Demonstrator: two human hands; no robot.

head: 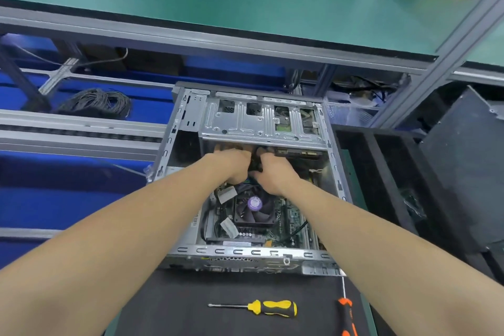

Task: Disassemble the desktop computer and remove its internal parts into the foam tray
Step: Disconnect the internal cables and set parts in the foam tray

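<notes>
Desktop computer case (245, 254) lies open on the black mat (174, 305); both hands are deep inside, close together, in the gap between the drive cage (261, 120) and the CPU fan (253, 210); right hand (272, 172) has thumb and fingers curled on a dark cable bundle (255, 165); left hand (231, 163) runs its fingers under the cage edge, so its grip cannot be told.

Black foam tray (371, 161) sits just right of the case; few parts are visibly in it, and board, fan and cage are all still mounted, so this is probably an early step.

Risks:
- yanking the bundle rather than a plug could tear wires or stress the motherboard (289, 215) socket;
- a latch left unpressed would probably cause exactly that;
- sharp sheet-metal cage edge sits right over the knuckles, so a sudden release may scrape them;
- wrists hover near the fan, and a slip could hit the blades;
- yellow screwdriver (275, 308) and orange screwdriver (347, 316) lie near the mat's front edge, and a forearm could knock them off.
</notes>
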